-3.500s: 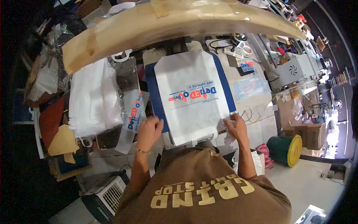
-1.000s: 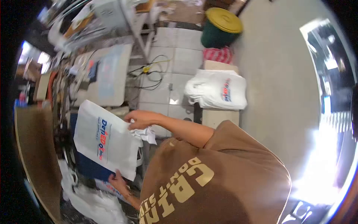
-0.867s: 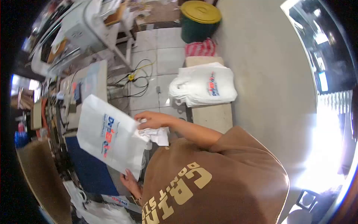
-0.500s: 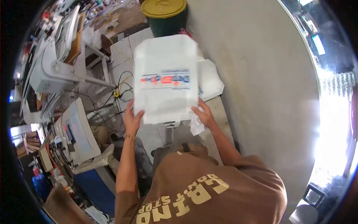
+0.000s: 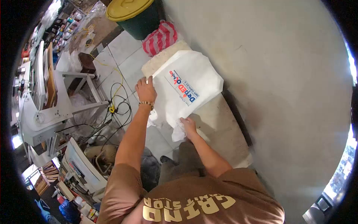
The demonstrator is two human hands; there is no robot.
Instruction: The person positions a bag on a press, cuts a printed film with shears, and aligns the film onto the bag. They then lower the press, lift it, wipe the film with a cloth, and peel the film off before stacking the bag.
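Note:
A white fabric bag with blue and red print (image 5: 194, 74) lies over the concrete ledge, its near end drooping past the edge. My left hand (image 5: 146, 90), with a beaded bracelet at the wrist, is closed on the bag's left edge. At the near corner, my right hand (image 5: 189, 128) has its fingers closed around a crumpled white cloth (image 5: 179, 133), right against the bag. The pile of similar white bags is hidden beneath this one.
The concrete ledge (image 5: 227, 128) runs along a grey wall (image 5: 276, 82). Beyond it are a red-and-white striped plastic bag (image 5: 160, 38) and a green bin with a yellow lid (image 5: 136, 18). Black cables (image 5: 121, 106) lie on the tiled floor beside a white metal-framed machine (image 5: 56, 97).
The bag has moved from being held up in front of me to lying on the ledge over the other bags. It has turned clockwise, and the camera view has shifted.

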